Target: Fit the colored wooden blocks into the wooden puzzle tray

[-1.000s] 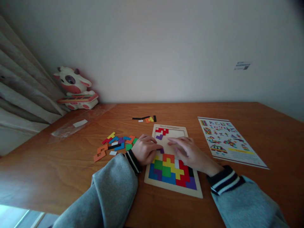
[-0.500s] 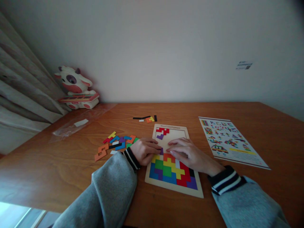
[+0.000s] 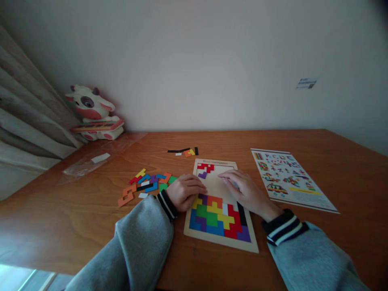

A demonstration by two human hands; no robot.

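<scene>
Head view: shows a puzzle board [image 3: 214,186] in the lower centre of the frame, flat on a wooden table [image 3: 91,226], with fitted coloured pieces [image 3: 212,219] across its lower half. On its left edge, find the left hand [image 3: 185,192], fingers bent; cannot tell whether gripping anything. Over its right side, find the right hand [image 3: 245,192], loosely open. Left of centre, find loose pieces [image 3: 151,187]; at right, a printed sheet [image 3: 291,178]; at far left, a cow toy [image 3: 93,104].
</scene>
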